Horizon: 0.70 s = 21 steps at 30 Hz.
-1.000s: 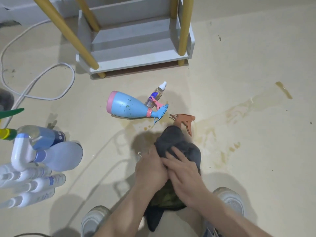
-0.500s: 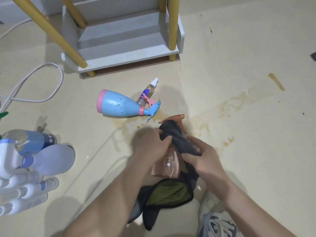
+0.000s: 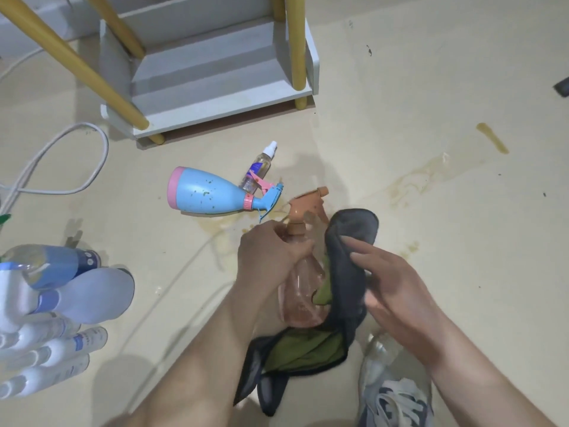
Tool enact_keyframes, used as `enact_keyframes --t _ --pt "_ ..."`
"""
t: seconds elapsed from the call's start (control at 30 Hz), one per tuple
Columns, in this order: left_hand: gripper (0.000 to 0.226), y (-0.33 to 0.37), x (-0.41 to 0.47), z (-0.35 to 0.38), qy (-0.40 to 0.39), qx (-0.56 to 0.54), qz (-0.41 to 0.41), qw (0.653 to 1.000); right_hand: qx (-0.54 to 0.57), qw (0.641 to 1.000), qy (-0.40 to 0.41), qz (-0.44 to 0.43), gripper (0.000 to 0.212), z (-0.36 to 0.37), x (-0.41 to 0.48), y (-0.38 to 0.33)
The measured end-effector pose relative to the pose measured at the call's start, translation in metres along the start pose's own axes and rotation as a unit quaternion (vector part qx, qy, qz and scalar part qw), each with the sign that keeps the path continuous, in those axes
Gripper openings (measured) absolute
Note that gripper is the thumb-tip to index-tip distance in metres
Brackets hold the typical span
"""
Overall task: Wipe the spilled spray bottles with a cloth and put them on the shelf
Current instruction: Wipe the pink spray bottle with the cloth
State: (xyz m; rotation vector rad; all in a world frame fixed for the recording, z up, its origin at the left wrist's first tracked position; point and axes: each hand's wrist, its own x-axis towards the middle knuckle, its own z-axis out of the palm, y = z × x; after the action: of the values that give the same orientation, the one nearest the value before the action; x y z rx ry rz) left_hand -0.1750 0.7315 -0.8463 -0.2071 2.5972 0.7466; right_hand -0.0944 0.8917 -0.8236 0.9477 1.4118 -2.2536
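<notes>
My left hand [image 3: 271, 254] grips the neck of a clear pink spray bottle [image 3: 300, 291] with an orange trigger head, held above the floor. My right hand [image 3: 391, 278] holds a dark grey cloth with a green lining [image 3: 348, 266] against the bottle's right side; the cloth hangs down below the bottle. A blue bottle with a pink base [image 3: 206, 195] lies on its side on the floor beyond, speckled with brown drops. A small clear spray bottle [image 3: 260, 167] lies just behind it. The grey shelf with yellow legs [image 3: 215, 72] stands at the top.
Several white and blue spray bottles [image 3: 55, 300] lie in a heap at the left edge. A white cable [image 3: 61, 161] loops on the floor at the left. Brown spill stains [image 3: 431, 174] streak the floor to the right. My shoe [image 3: 394, 396] is at the bottom right.
The cloth has come off the pink bottle's top, baring its orange trigger head. My left hand now grips the neck, and my right hand has shifted right with the cloth.
</notes>
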Motion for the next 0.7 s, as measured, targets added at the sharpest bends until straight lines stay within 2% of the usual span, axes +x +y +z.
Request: enact_keyframes --t 0.07,0.13,0.27,0.37,0.43,0.57,0.67,0.7 --pt "0.025 -0.004 -0.007 -0.013 0.040 -0.070 0.005 0.997 -0.022 1.000 -0.007 -0.017 0.039 0.015 -0.004 0.003" --pt "0.021 -0.006 -0.010 -0.025 0.040 -0.153 0.010 0.987 0.000 0.999 -0.023 -0.031 0.039 0.025 -0.008 -0.003" --pt "0.032 -0.007 -0.014 -0.037 0.030 -0.214 0.006 0.976 0.093 0.992 -0.068 -0.050 0.032 0.035 -0.006 -0.025" --pt "0.044 -0.006 -0.019 -0.039 0.036 -0.320 -0.049 0.945 0.006 0.996 -0.049 -0.078 0.028 0.042 0.007 -0.024" --pt "0.044 -0.006 -0.022 -0.040 0.033 -0.303 -0.029 0.952 -0.055 0.993 -0.026 -0.100 0.031 0.050 0.014 -0.022" --pt "0.032 0.004 -0.031 -0.045 0.008 -0.257 0.021 0.966 -0.088 0.987 0.000 -0.132 0.032 0.066 0.018 -0.023" --pt "0.015 0.013 -0.032 -0.053 0.003 -0.286 0.035 0.958 -0.075 0.987 0.023 -0.143 0.025 0.070 0.018 -0.027" --pt "0.023 0.013 -0.030 -0.054 0.011 -0.296 0.037 0.955 -0.083 0.984 0.035 -0.155 0.023 0.071 0.019 -0.028"
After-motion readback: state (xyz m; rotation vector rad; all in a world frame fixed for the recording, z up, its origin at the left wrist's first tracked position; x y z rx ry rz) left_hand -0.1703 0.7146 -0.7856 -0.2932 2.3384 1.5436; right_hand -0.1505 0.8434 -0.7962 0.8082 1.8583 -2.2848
